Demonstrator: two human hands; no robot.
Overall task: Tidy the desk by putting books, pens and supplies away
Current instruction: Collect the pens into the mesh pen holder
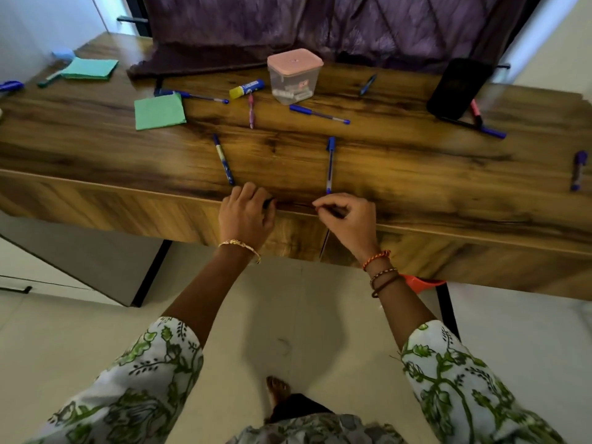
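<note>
Across wooden desk (400, 174), scattered pens (330, 165), purple curtain (320, 24) behind

No legible text anywhere.

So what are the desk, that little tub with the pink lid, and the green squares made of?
The desk looks like wood or wood-look laminate: bold brown grain with a soft sheen. The tub looks like clear plastic, since pale contents show through its wall, under an opaque matte pink lid. The green squares seem to be paper pads or thin sheets, flat and matte; blur leaves that open.
</note>
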